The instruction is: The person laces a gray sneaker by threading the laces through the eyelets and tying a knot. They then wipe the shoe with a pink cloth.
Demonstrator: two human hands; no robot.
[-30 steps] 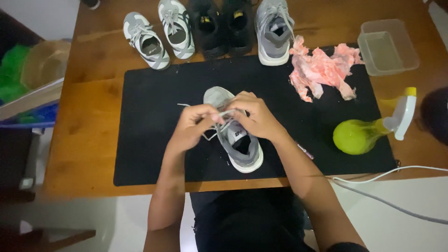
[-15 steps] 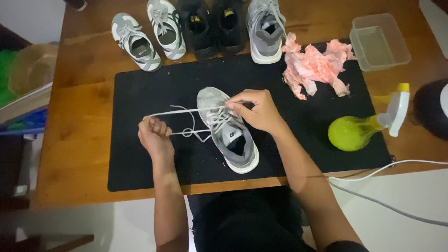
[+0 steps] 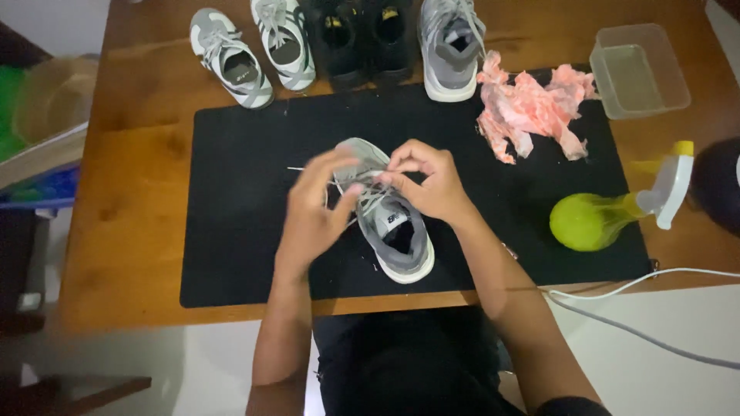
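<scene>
Your brown bench holds one big black mat. Five shoes stand in a row at the far edge. One grey shoe lies mid-mat. Your left hand and right hand pinch its white lace. Right: one pink rag, one clear tub, one green spray bottle.

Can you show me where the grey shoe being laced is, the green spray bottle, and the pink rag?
grey shoe (image 3: 401,246): head view, on the heel collar.
green spray bottle (image 3: 590,222): head view, on its round green body.
pink rag (image 3: 528,108): head view, on the crumpled middle.
</scene>
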